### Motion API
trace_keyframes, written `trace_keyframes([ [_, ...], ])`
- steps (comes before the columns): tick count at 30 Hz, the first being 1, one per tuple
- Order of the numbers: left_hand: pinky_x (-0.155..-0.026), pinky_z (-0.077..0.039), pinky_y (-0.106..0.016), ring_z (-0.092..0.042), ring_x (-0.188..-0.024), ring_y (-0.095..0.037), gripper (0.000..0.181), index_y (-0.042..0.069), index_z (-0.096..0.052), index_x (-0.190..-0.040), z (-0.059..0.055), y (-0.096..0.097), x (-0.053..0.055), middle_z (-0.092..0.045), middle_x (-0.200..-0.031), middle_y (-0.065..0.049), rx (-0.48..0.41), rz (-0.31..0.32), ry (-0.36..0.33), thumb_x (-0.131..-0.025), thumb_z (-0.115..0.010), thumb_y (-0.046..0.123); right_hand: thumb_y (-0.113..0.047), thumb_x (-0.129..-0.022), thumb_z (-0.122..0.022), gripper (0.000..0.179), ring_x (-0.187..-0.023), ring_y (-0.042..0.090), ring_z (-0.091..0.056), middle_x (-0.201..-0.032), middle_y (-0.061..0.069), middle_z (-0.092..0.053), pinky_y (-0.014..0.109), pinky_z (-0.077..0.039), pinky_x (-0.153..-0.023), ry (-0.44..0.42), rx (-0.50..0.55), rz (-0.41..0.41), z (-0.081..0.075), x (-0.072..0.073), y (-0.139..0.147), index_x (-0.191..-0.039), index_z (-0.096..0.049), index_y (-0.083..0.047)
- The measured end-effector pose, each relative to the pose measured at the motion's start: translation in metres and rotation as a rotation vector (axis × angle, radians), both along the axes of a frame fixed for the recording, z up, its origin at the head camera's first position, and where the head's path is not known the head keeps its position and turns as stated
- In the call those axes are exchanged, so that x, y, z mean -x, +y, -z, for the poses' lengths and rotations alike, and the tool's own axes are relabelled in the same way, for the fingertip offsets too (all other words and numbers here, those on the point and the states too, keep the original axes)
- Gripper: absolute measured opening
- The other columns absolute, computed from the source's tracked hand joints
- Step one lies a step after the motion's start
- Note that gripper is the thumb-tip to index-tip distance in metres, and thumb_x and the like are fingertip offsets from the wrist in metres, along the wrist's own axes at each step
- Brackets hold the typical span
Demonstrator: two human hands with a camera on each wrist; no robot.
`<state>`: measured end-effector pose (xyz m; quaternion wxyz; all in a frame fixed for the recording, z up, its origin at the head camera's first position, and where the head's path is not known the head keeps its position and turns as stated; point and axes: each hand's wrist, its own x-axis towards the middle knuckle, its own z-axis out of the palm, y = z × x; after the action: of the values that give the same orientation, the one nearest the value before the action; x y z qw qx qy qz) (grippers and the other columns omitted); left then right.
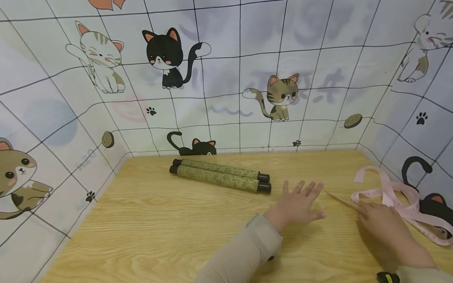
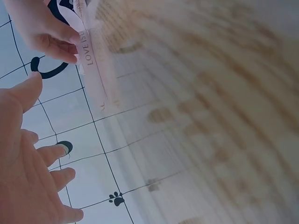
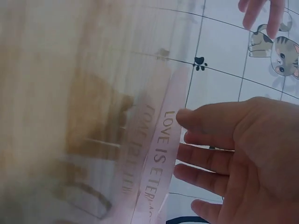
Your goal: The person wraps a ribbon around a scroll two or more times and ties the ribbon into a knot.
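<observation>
My right hand (image 1: 383, 226) is at the right of the table. It pinches a pink ribbon (image 3: 161, 144) with gold lettering that reads "LOVE IS ETER…" in the right wrist view. The held stretch stands on edge and points toward my left hand; from the head it shows as a thin strip (image 1: 341, 199). The rest of the ribbon (image 1: 387, 192) lies in loose loops beyond and right of the right hand. My left hand (image 1: 297, 206) is held palm down with fingers spread, left of the ribbon's end and apart from it. In the left wrist view, the left hand (image 2: 23, 172) holds nothing.
Two green patterned rolls (image 1: 219, 179) with black ends lie side by side toward the back of the wooden table (image 1: 152, 220). A cat-printed wall covering (image 1: 226, 106) closes off the back and both sides. The ribbon loops lie close to the right wall.
</observation>
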<state>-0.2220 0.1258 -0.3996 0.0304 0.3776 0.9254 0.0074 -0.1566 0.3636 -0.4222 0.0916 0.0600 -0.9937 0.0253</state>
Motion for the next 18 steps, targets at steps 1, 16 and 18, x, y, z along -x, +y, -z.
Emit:
trace_keyframes([
  [1, -0.11, -0.002, -0.053, -0.004, -0.142, -0.014, 0.079, 0.037, 0.018, -0.144, 0.001, 0.001, -0.001, -0.003, -0.155, 0.015, 0.003, -0.002, 0.004, -0.088, -0.026, 0.07, -0.009, -0.081, -0.064, 0.036, -0.08, 0.048, -0.056, -0.097, 0.03, -0.061, 0.063, -0.041, -0.073, 0.014, -0.014, -0.008, 0.001, 0.002, 0.001, -0.111, -0.059, 0.01],
  [16, -0.112, -0.016, -0.041, -0.005, -0.141, -0.006, 0.062, 0.038, -0.006, -0.148, -0.005, 0.018, -0.012, -0.004, -0.153, 0.021, 0.071, 0.079, 0.092, -0.095, -0.03, 0.057, -0.01, -0.083, -0.066, 0.006, -0.057, 0.013, -0.052, -0.067, -0.003, -0.059, 0.039, -0.044, -0.053, -0.033, 0.094, -0.079, -0.021, 0.007, -0.026, -0.079, -0.064, -0.006],
  [18, -0.111, -0.019, -0.038, -0.006, -0.141, -0.005, 0.059, 0.038, -0.011, -0.148, -0.007, 0.02, -0.015, -0.006, -0.153, 0.021, 0.077, 0.113, 0.116, -0.096, -0.031, 0.054, -0.01, -0.082, -0.068, 0.006, -0.06, 0.017, -0.057, -0.069, -0.003, -0.063, 0.04, -0.048, -0.06, -0.02, 0.08, -0.119, -0.025, 0.004, -0.034, -0.081, -0.065, -0.005],
])
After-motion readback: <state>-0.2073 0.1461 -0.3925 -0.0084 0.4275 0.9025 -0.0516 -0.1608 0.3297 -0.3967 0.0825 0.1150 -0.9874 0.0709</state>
